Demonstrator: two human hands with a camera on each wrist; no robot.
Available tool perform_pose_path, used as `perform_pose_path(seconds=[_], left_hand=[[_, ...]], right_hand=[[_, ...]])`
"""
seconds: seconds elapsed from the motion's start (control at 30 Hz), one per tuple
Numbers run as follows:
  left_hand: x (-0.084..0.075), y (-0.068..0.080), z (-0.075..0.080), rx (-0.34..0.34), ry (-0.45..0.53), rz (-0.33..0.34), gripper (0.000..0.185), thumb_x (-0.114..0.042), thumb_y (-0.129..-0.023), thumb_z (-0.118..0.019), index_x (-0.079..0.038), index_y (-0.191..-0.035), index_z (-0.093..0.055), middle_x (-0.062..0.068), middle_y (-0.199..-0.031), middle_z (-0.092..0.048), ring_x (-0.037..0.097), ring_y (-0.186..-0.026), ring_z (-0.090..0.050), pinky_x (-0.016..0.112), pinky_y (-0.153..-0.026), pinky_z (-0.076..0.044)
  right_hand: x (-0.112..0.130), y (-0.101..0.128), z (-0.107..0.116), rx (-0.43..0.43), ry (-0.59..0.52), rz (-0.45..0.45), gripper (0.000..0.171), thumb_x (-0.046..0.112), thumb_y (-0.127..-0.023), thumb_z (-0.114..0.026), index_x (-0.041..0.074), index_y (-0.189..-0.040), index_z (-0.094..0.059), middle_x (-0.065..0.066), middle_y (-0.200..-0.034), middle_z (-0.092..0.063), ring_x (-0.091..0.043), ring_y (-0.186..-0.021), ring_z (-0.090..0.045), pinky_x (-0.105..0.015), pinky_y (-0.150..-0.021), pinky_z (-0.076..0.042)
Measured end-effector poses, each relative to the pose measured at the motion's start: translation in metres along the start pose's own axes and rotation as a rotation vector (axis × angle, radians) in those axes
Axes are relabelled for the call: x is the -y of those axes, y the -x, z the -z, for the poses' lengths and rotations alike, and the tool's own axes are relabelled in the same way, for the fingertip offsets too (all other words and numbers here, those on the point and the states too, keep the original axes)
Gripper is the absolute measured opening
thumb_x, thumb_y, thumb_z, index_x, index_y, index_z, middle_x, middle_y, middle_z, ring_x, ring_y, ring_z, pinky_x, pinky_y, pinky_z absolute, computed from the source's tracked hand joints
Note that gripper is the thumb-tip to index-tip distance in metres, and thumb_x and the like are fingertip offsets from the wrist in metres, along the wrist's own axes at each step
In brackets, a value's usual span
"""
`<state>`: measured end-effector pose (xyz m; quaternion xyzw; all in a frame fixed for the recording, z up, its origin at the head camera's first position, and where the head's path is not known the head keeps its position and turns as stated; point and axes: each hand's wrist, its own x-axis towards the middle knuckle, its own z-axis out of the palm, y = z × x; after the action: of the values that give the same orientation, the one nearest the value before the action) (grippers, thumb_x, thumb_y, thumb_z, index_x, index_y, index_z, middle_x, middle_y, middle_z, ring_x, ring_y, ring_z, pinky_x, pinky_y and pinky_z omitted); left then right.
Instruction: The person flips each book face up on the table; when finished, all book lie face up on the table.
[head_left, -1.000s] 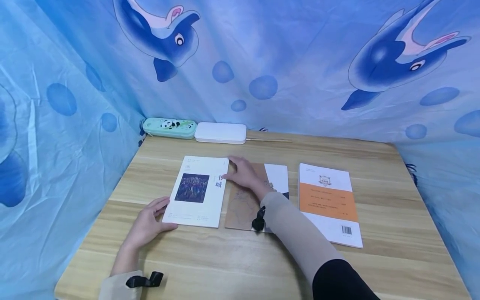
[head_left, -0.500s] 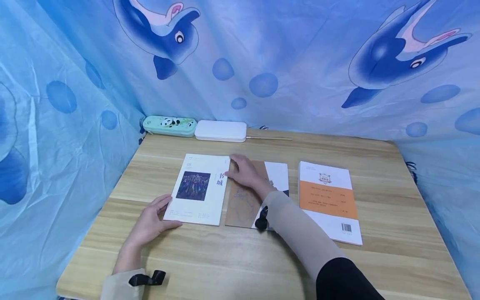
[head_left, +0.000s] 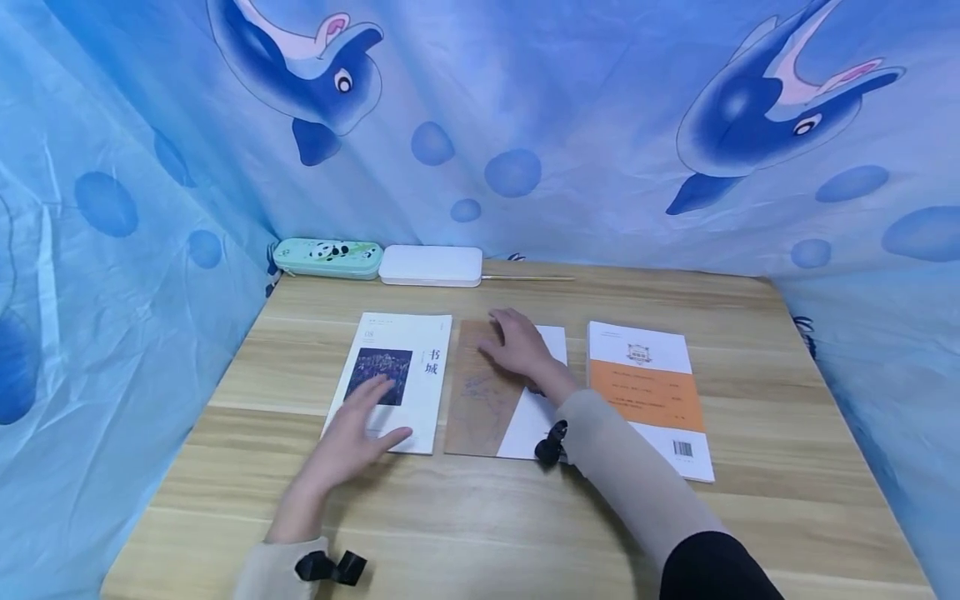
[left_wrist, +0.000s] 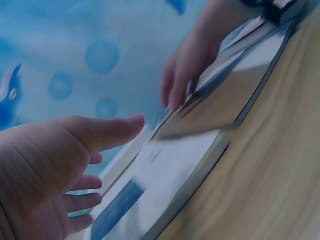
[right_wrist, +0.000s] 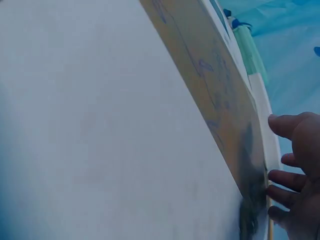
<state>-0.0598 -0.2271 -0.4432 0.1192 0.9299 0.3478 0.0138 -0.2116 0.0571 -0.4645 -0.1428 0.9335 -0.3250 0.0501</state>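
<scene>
A white book (head_left: 420, 408) with a dark picture lies on the left. My left hand (head_left: 343, 446) is over its lower left part, fingers spread and straight, holding nothing; the left wrist view shows this hand (left_wrist: 55, 170) apart from the cover. Beside it is a brown-and-white book (head_left: 480, 400), partly covered by my right hand (head_left: 519, 346). That hand's fingers are loosely bent above the upper part of the cover, with nothing gripped. From the right wrist, the hand (right_wrist: 300, 170) appears near the book's far edge; contact cannot be told. Farther right lies a white book with an orange band (head_left: 647, 392).
Along the back of the wooden table (head_left: 465, 533) sit a green panda pencil case (head_left: 330, 258), a white flat case (head_left: 431, 265) and a thin golden stick (head_left: 528, 277). A blue dolphin-print curtain (head_left: 600, 100) encloses the back and sides.
Both hands have let go of the white book's edges. The left hand has moved right over its cover, while the right hand has shifted right over the brown-and-white book.
</scene>
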Motion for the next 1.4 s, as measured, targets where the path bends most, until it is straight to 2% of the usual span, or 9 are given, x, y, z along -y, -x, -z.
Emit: perform_pose_path(seconds=[0.17, 0.33, 0.53, 0.67, 0.83, 1.03, 1.13, 1.23, 1.4], left_hand=[[-0.021, -0.009, -0.025, 0.052, 0.027, -0.096, 0.074, -0.028, -0.083, -0.085, 0.001, -0.143, -0.052, 0.024, -0.151, -0.046, 0.045, -0.138, -0.043, 0.061, -0.115, -0.033], [-0.032, -0.01, -0.04, 0.096, 0.038, -0.12, 0.07, -0.028, -0.084, -0.084, 0.001, -0.141, -0.056, 0.019, -0.148, -0.05, 0.039, -0.137, -0.047, 0.054, -0.115, -0.037], [-0.036, -0.01, -0.047, 0.097, 0.06, -0.115, 0.068, -0.026, -0.083, -0.085, 0.003, -0.139, -0.057, 0.018, -0.148, -0.051, 0.037, -0.138, -0.047, 0.051, -0.116, -0.036], [-0.038, -0.011, -0.051, 0.109, 0.055, -0.136, 0.071, -0.025, -0.081, -0.086, 0.005, -0.138, -0.057, 0.019, -0.147, -0.051, 0.037, -0.137, -0.048, 0.05, -0.117, -0.035], [-0.043, -0.01, -0.053, 0.136, 0.038, -0.127, 0.074, -0.021, -0.078, -0.089, 0.006, -0.138, -0.056, 0.02, -0.148, -0.05, 0.037, -0.137, -0.047, 0.05, -0.117, -0.034], [-0.045, -0.008, -0.058, 0.157, 0.006, -0.118, 0.072, -0.014, -0.075, -0.09, 0.006, -0.137, -0.058, 0.021, -0.148, -0.05, 0.039, -0.137, -0.046, 0.05, -0.117, -0.035], [-0.047, -0.008, -0.061, 0.158, -0.008, -0.119, 0.069, -0.008, -0.076, -0.088, 0.008, -0.136, -0.058, 0.023, -0.149, -0.049, 0.041, -0.137, -0.047, 0.051, -0.116, -0.036], [-0.05, -0.009, -0.065, 0.154, -0.018, -0.115, 0.064, -0.004, -0.078, -0.084, 0.01, -0.135, -0.058, 0.025, -0.15, -0.047, 0.043, -0.136, -0.047, 0.052, -0.115, -0.037], [-0.055, -0.008, -0.071, 0.141, -0.04, -0.083, 0.054, -0.002, -0.084, -0.078, 0.011, -0.133, -0.058, 0.026, -0.151, -0.045, 0.044, -0.135, -0.048, 0.053, -0.113, -0.039]], right_hand=[[-0.011, 0.012, 0.016, 0.015, 0.063, -0.009, 0.068, 0.042, -0.094, -0.07, 0.008, -0.149, -0.048, -0.014, -0.149, -0.05, -0.033, -0.139, -0.045, -0.049, -0.117, -0.037], [-0.024, 0.022, 0.032, 0.032, 0.1, 0.0, 0.066, 0.04, -0.095, -0.071, 0.005, -0.147, -0.05, -0.018, -0.149, -0.049, -0.036, -0.136, -0.047, -0.05, -0.113, -0.042], [-0.041, 0.029, 0.042, 0.021, 0.093, 0.017, 0.059, 0.031, -0.095, -0.071, 0.0, -0.141, -0.054, -0.022, -0.142, -0.052, -0.038, -0.129, -0.052, -0.05, -0.108, -0.046], [-0.05, 0.033, 0.045, 0.002, 0.084, 0.004, 0.055, 0.025, -0.096, -0.071, -0.003, -0.14, -0.055, -0.026, -0.143, -0.051, -0.042, -0.132, -0.05, -0.052, -0.111, -0.043], [-0.053, 0.036, 0.049, -0.011, 0.088, -0.036, 0.052, 0.019, -0.097, -0.069, -0.006, -0.14, -0.053, -0.029, -0.145, -0.049, -0.044, -0.134, -0.049, -0.053, -0.112, -0.042], [-0.055, 0.04, 0.056, 0.017, 0.091, -0.115, 0.053, 0.017, -0.099, -0.065, -0.008, -0.143, -0.048, -0.03, -0.145, -0.049, -0.045, -0.135, -0.047, -0.054, -0.113, -0.04], [-0.057, 0.041, 0.059, 0.01, 0.054, -0.142, 0.044, 0.016, -0.1, -0.063, -0.006, -0.138, -0.054, -0.028, -0.132, -0.059, -0.043, -0.123, -0.057, -0.053, -0.102, -0.051], [-0.06, 0.041, 0.062, 0.003, 0.033, -0.146, 0.029, 0.014, -0.101, -0.062, -0.003, -0.124, -0.062, -0.021, -0.108, -0.067, -0.036, -0.099, -0.066, -0.046, -0.083, -0.059], [-0.069, 0.04, 0.063, 0.001, 0.025, -0.114, 0.013, 0.008, -0.1, -0.06, 0.0, -0.109, -0.065, -0.012, -0.087, -0.061, -0.026, -0.078, -0.061, -0.036, -0.065, -0.053]])
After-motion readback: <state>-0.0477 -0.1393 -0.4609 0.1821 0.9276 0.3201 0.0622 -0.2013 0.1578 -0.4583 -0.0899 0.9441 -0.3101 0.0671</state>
